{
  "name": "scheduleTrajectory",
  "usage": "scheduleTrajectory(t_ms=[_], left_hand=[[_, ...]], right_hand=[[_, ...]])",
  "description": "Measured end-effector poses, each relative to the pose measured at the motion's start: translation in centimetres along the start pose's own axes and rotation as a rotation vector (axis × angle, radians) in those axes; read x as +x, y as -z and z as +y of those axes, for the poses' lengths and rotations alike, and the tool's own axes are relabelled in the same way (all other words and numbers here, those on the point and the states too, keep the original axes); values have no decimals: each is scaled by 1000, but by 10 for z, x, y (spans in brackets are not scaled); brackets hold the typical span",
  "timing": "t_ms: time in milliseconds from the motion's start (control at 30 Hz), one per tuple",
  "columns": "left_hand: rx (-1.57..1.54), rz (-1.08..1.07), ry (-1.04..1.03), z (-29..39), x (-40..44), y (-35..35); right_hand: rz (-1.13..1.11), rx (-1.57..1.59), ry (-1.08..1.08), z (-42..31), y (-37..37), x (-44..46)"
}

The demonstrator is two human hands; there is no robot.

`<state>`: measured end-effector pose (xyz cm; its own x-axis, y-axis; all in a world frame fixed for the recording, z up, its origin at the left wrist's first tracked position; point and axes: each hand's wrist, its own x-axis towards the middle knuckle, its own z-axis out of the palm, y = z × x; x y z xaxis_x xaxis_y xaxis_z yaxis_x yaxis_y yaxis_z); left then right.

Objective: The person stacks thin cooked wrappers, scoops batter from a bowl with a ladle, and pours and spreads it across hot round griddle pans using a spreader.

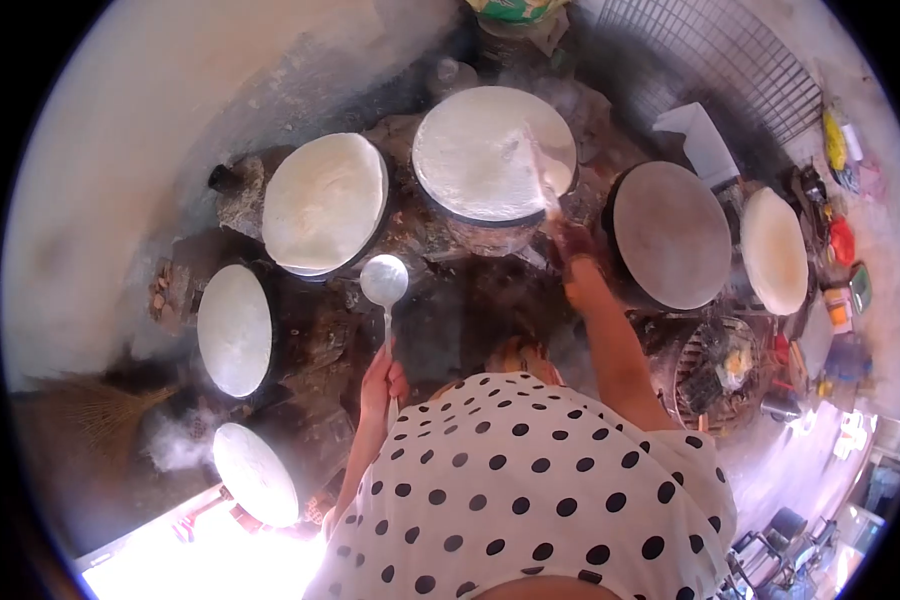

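My left hand (380, 382) is closed round the handle of a metal ladle (385, 281), whose round bowl is held up between two griddles. To the right, my right hand (573, 250) grips a flat spreading tool (547, 190); its blade lies on the white batter sheet (480, 150) covering the top centre griddle. Part of that griddle's right side shows darker under the blade. Another white sheet (326, 203) covers the griddle just left of it. On the right, a brown round griddle (672, 235) has no white sheet on it.
More round white sheets lie at the left (234, 330), lower left (255, 474) and far right (774, 251). Steam rises at the lower left. A wire basket (690, 375) stands right of my right arm, below a white panel (698, 143). Straw bristles (105, 415) lie far left.
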<state>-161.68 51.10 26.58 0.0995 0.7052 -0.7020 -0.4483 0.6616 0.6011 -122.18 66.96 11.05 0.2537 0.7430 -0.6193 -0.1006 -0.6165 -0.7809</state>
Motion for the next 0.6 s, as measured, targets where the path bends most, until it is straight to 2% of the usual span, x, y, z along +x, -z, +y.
scheduleTrajectory(t_ms=[100,167,233,333,400,500,533,600], left_hand=[[17,-16,17,1,6,-25],[23,-31,28,4,12,-35],[-32,-125,-10,1,19,-38],[-81,-119,-4,0,27,-49],[-54,-109,-1,1,32,-57],[-32,-102,2,1,33,-64],[-39,-117,3,2,34,-65],[-29,-122,-20,2,33,-63]], right_hand=[[-182,86,-108,2,-20,-27],[-309,68,-140,19,-2,-41],[-278,-207,24,31,40,-25],[-68,-549,241,8,81,27],[-8,-403,181,-36,73,50],[10,182,-53,-96,36,45],[8,184,-51,-85,33,51],[220,-818,970,-55,26,56]])
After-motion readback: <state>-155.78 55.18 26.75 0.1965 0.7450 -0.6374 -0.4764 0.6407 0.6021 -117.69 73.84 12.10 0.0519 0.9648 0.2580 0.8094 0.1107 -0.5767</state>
